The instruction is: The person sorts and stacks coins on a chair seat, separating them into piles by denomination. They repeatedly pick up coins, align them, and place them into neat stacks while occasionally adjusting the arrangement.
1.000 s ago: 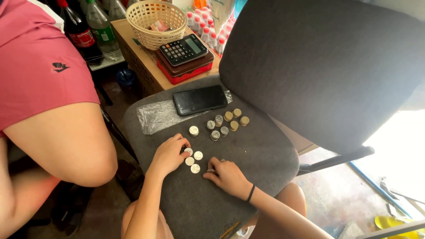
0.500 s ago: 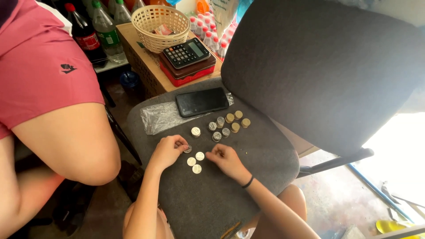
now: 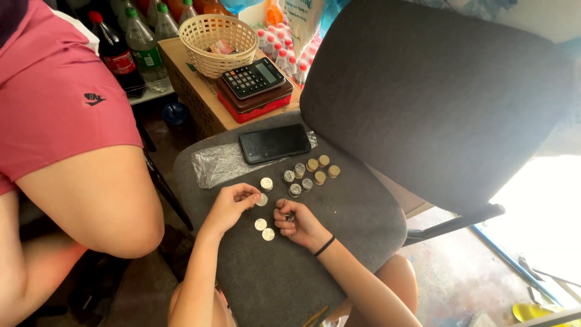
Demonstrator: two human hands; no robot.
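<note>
- head view, far left: another person's arm (image 3: 91,194) in a pink sleeve, and behind it capped drink bottles (image 3: 130,45) with red and green labels.
- on the grey chair seat (image 3: 357,224) our left hand (image 3: 229,206) curls its fingers on a silver coin (image 3: 261,199); two loose coins (image 3: 264,229) lie just below it.
- our right hand (image 3: 299,223) is closed around a small stack of coins, which we judge by the metal showing at the knuckles.
- further right, about nine coin stacks (image 3: 308,174) stand done; we judge most of the stacking finished, with few coins left.
- behind them: a clear plastic bag (image 3: 218,165), a black phone (image 3: 275,143), a calculator (image 3: 253,77) on a red tin and a woven basket (image 3: 219,35).
</note>
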